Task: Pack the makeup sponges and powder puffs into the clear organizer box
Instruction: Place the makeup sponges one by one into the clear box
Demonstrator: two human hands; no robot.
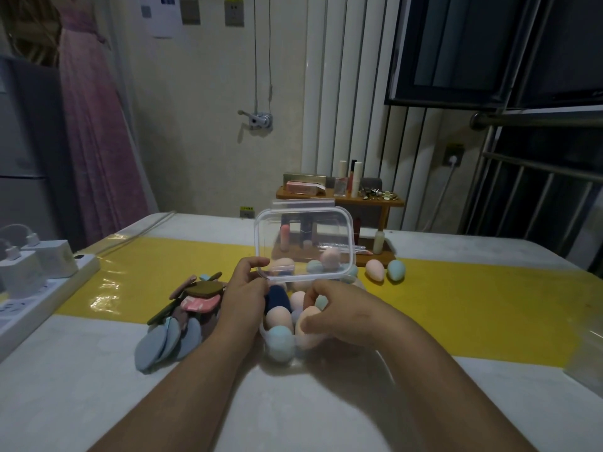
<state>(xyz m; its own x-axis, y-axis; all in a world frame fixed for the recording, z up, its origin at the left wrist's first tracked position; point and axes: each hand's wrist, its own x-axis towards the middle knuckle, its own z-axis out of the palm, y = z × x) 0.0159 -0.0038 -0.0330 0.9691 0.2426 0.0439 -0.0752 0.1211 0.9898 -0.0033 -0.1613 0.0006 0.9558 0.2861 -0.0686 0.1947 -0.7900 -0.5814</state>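
The clear organizer box [270,336] stands in front of me with its lid [303,241] raised upright. Several egg-shaped sponges fill it, among them a navy one [276,297], a pink one [277,316] and a light blue one [278,341]. My left hand [244,298] pinches the lid's lower left corner and rests along the box's left side. My right hand [339,313] reaches into the box, its fingers closed on a peach sponge [306,322]. A heap of flat powder puffs [186,314] lies left of the box. A peach sponge [375,270] and a blue sponge [395,270] lie behind it to the right.
A white power strip [39,288] with chargers lies at the table's left edge. A wooden rack [368,256] with cosmetics stands behind the box. A clear plastic bag [587,347] sits at the right edge. A yellow strip [473,308] crosses the white table [81,386].
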